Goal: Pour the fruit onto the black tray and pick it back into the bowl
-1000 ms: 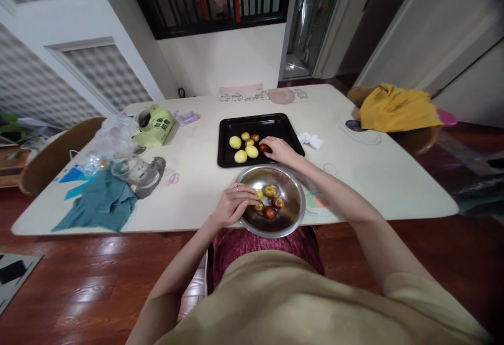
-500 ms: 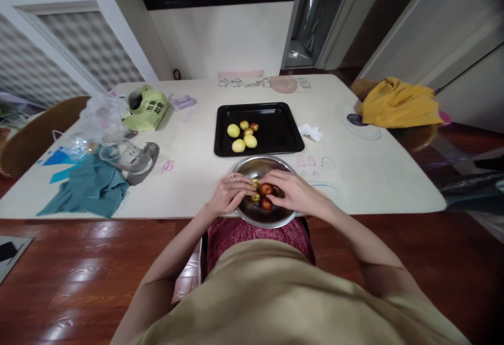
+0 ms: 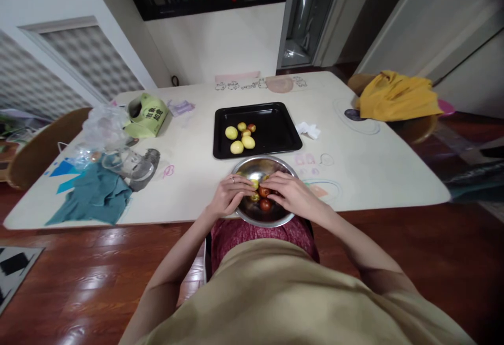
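Observation:
A steel bowl sits at the near table edge, with several red-brown and yellow-green jujubes in it. Inside its left half, my left hand has curled fingers on a yellow-green jujube; a ring shows on one finger. From the right, my right hand reaches in, its fingers and thumb around a red-brown jujube. Below that lies another red-brown jujube, apart from both hands. Fingers partly cover the fruit. Beyond the bowl, a black tray carries several yellow fruits and a smaller reddish one.
Crumpled white tissue lies right of the tray. At the left are a teal cloth, a clear plastic container, a plastic bag and a green bag. A yellow garment drapes over a chair at the right.
My right hand's fingers have shifted slightly over the fruit, and a yellowish fruit now shows beside its fingertips. My left hand stays put. The camera view has turned a little.

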{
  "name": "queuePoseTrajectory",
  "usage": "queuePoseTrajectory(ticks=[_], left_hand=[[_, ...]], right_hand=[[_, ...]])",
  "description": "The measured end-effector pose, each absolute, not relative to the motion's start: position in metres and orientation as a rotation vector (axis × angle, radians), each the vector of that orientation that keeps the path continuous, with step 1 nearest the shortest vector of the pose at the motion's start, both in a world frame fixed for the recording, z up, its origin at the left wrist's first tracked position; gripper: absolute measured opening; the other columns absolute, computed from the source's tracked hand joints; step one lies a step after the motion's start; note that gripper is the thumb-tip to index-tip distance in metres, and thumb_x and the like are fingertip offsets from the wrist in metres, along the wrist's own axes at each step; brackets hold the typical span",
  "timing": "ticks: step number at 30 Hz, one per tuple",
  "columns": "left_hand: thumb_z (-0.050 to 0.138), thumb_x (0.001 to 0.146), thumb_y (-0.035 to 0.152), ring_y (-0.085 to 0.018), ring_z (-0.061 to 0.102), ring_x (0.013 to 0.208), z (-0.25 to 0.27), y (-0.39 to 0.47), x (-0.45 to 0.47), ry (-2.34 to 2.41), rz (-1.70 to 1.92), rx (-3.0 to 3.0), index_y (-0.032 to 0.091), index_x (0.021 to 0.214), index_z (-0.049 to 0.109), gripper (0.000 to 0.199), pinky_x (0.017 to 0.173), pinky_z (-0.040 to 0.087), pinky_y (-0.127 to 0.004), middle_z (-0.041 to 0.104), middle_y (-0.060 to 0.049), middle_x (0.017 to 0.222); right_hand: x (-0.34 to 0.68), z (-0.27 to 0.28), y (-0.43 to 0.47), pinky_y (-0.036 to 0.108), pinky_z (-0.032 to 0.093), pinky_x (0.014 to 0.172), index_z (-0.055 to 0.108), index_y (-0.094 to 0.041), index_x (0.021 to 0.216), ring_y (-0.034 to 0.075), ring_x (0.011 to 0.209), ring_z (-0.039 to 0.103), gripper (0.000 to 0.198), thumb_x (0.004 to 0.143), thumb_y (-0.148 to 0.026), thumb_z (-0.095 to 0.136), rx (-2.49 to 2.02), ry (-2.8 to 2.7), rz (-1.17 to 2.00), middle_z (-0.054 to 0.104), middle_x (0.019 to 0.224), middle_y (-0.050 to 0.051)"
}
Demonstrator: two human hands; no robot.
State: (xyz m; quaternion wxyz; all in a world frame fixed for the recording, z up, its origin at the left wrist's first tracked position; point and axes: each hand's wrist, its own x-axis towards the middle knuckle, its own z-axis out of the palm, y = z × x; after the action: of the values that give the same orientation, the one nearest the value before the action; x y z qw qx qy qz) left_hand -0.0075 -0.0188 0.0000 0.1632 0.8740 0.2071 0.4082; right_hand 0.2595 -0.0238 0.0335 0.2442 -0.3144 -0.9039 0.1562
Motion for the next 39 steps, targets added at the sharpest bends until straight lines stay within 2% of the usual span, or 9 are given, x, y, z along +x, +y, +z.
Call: queuePoseTrajectory(ticks=[5, 9, 13, 16, 19, 24, 29, 33, 39], left_hand=[[0.036, 0.114, 0.029, -0.026, 0.077, 0.113, 0.003, -0.022, -0.007, 0.580, 1.172, 2.470, 0.021, 0.117, 0.082, 0.046, 0.100, 0.054, -0.046, 0.084, -0.010, 0.114], [0.034, 0.115, 0.033, -0.027, 0.076, 0.117, 0.014, -0.019, -0.009, 0.640, 1.148, 2.334, 0.019, 0.116, 0.082, 0.050, 0.103, 0.056, -0.048, 0.084, -0.012, 0.114], [0.049, 0.112, 0.036, -0.027, 0.073, 0.123, 0.035, 0.013, -0.011, 0.883, 1.202, 2.272, 0.018, 0.126, 0.077, 0.036, 0.110, 0.057, -0.049, 0.079, -0.014, 0.127], [0.055, 0.110, 0.033, -0.025, 0.072, 0.124, 0.049, 0.062, -0.006, 1.060, 1.189, 2.383, 0.018, 0.124, 0.076, 0.029, 0.113, 0.055, -0.046, 0.077, -0.013, 0.130], [0.060, 0.105, 0.022, -0.027, 0.071, 0.125, 0.057, 0.115, 0.008, 1.225, 0.994, 2.492, 0.015, 0.128, 0.074, 0.028, 0.115, 0.054, -0.046, 0.075, -0.015, 0.133], [0.064, 0.095, 0.007, -0.028, 0.071, 0.126, 0.064, 0.176, 0.037, 1.466, 0.457, 2.599, 0.013, 0.129, 0.075, 0.036, 0.115, 0.054, -0.043, 0.071, -0.016, 0.140], [0.068, 0.087, -0.002, -0.027, 0.075, 0.109, 0.067, 0.200, 0.053, 1.529, 0.242, 2.606, 0.014, 0.112, 0.081, 0.032, 0.101, 0.059, -0.036, 0.080, -0.014, 0.122], [0.076, 0.078, -0.005, -0.028, 0.076, 0.097, 0.068, 0.206, 0.060, 1.538, 0.178, 2.592, 0.013, 0.104, 0.082, 0.032, 0.090, 0.059, -0.036, 0.081, -0.014, 0.108], [0.079, 0.084, 0.009, -0.028, 0.073, 0.103, 0.079, 0.185, 0.064, 1.428, 0.344, 2.635, 0.013, 0.112, 0.077, 0.029, 0.096, 0.059, -0.040, 0.077, -0.014, 0.115]], right_hand=[[0.268, 0.034, -0.026, 0.047, 0.064, 0.100, 0.079, -0.021, 0.120, 0.026, 0.110, 0.076, 0.021, 0.103, -0.022, 0.067, -0.828, -2.322, 0.440, 0.081, 0.118, 0.010], [0.280, 0.024, -0.031, 0.048, 0.064, 0.098, 0.080, -0.024, 0.118, 0.026, 0.107, 0.077, 0.020, 0.104, -0.025, 0.067, -0.784, -2.078, 0.361, 0.084, 0.111, 0.008], [0.289, 0.003, -0.032, 0.052, 0.065, 0.096, 0.081, -0.026, 0.116, 0.029, 0.108, 0.078, 0.020, 0.103, -0.023, 0.065, -0.737, -1.890, 0.284, 0.084, 0.106, 0.008], [0.290, -0.011, -0.031, 0.053, 0.066, 0.095, 0.081, -0.025, 0.117, 0.029, 0.109, 0.079, 0.025, 0.103, -0.021, 0.061, -0.710, -1.834, 0.221, 0.084, 0.107, 0.009], [0.288, -0.017, -0.030, 0.053, 0.067, 0.094, 0.081, -0.024, 0.117, 0.029, 0.110, 0.079, 0.026, 0.102, -0.019, 0.060, -0.698, -1.820, 0.130, 0.084, 0.110, 0.010], [0.283, -0.015, -0.030, 0.049, 0.068, 0.089, 0.081, -0.022, 0.115, 0.028, 0.104, 0.079, 0.028, 0.100, -0.012, 0.059, -0.666, -1.800, 0.036, 0.084, 0.104, 0.010], [0.283, -0.017, -0.031, 0.048, 0.069, 0.086, 0.081, -0.021, 0.114, 0.028, 0.103, 0.080, 0.029, 0.098, -0.011, 0.059, -0.638, -1.801, -0.002, 0.084, 0.101, 0.010], [0.283, -0.018, -0.032, 0.049, 0.069, 0.083, 0.082, -0.022, 0.109, 0.028, 0.099, 0.080, 0.027, 0.098, -0.013, 0.059, -0.676, -1.795, -0.010, 0.084, 0.099, 0.009], [0.284, -0.022, -0.033, 0.049, 0.067, 0.082, 0.082, -0.023, 0.110, 0.028, 0.096, 0.079, 0.029, 0.098, -0.014, 0.058, -0.689, -1.769, 0.004, 0.084, 0.097, 0.009]])
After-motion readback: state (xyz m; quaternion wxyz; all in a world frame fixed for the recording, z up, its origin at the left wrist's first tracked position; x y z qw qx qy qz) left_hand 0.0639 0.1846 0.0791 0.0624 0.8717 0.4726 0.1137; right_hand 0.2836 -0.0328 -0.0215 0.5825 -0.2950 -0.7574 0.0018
